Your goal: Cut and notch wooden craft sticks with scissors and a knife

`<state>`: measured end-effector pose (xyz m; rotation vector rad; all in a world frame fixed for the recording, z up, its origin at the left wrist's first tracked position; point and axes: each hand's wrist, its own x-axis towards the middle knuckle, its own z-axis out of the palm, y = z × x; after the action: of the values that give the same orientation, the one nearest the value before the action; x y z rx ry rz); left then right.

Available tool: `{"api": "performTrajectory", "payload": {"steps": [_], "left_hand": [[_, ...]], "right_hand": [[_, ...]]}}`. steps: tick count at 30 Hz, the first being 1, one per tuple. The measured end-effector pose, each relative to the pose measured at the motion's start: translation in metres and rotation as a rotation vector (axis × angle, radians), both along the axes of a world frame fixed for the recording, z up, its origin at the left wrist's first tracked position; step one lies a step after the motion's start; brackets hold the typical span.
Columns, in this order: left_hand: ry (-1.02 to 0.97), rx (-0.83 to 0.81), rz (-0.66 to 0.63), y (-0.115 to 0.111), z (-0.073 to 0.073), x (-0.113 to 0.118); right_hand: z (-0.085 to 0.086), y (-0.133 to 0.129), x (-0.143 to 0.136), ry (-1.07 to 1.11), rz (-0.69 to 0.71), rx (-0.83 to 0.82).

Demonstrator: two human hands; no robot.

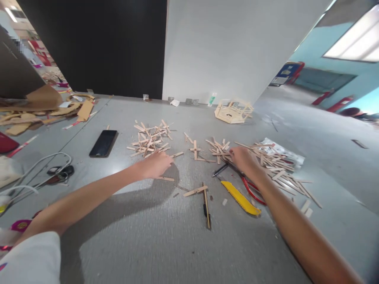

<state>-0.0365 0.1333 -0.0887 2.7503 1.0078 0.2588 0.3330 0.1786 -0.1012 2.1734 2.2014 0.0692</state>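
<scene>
My left hand [158,163] is closed, its fingers curled down beside a heap of short wooden craft sticks [149,140]. A craft stick [177,154] juts from its fingertips to the right. Another short stick [165,178] lies just below that hand. My right hand [243,158] reaches into a second group of sticks [219,150], fingers bent together; whatever they pinch is hidden. Near its wrist are red-handled pliers [251,191], a yellow cutter [241,198] and a dark pen [220,170]. Between the hands, several sticks [195,150] lie crossed.
Long sticks [281,169] spread beside a plastic bag [286,152] at right. A small wooden frame model [232,111] stands by the upright panel [219,47]. A phone [103,143], cables [66,161] and cardboard scraps [59,112] are at left. A pen-like tool [206,211] lies in front.
</scene>
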Motion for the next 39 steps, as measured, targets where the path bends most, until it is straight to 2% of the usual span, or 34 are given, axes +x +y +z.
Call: {"api": "performTrajectory", "payload": {"steps": [4, 8, 11, 14, 16, 18, 20, 22, 23, 25, 27, 28, 34, 36, 39], "left_hand": [[0.010, 0.043, 0.115, 0.002, 0.018, 0.001], [-0.029, 0.113, 0.234, 0.002, 0.045, -0.003], [-0.082, 0.144, 0.281, 0.000, 0.068, -0.010], [-0.213, 0.198, 0.323, -0.003, 0.085, -0.017], [-0.257, 0.214, 0.348, -0.006, 0.093, -0.021], [-0.269, 0.238, 0.374, -0.008, 0.099, -0.025], [-0.267, 0.273, 0.409, -0.009, 0.105, -0.028], [-0.261, 0.302, 0.441, -0.010, 0.110, -0.031], [-0.261, 0.310, 0.458, -0.010, 0.112, -0.032], [-0.262, 0.310, 0.494, -0.012, 0.118, -0.034], [-0.270, 0.304, 0.532, -0.014, 0.122, -0.036], [-0.276, 0.305, 0.544, -0.015, 0.124, -0.036], [-0.330, 0.320, 0.515, -0.014, 0.125, -0.040], [-0.351, 0.307, 0.509, -0.014, 0.125, -0.040], [-0.363, 0.297, 0.512, -0.015, 0.126, -0.038]], "right_hand": [[-0.001, -0.006, -0.002, 0.050, -0.002, 0.073], [0.018, -0.014, -0.011, 0.158, 0.036, 0.156], [0.035, -0.028, -0.034, 0.273, 0.128, 0.132], [0.050, -0.061, -0.075, 0.449, 0.309, -0.067], [0.054, -0.091, -0.106, 0.662, 0.538, -0.431], [0.052, -0.115, -0.133, 0.712, 0.718, -0.784], [0.042, -0.127, -0.149, 0.675, 0.799, -0.943], [0.027, -0.123, -0.154, 0.717, 0.684, -0.864], [0.019, -0.116, -0.153, 0.735, 0.621, -0.724], [0.006, -0.102, -0.149, 0.653, 0.483, -0.307], [0.001, -0.092, -0.145, 0.623, 0.411, -0.094], [0.001, -0.090, -0.144, 0.624, 0.407, -0.048], [0.029, -0.115, -0.146, 0.685, 0.490, -0.093], [0.039, -0.127, -0.148, 0.709, 0.516, -0.205], [0.050, -0.148, -0.154, 0.776, 0.609, -0.493]]}}
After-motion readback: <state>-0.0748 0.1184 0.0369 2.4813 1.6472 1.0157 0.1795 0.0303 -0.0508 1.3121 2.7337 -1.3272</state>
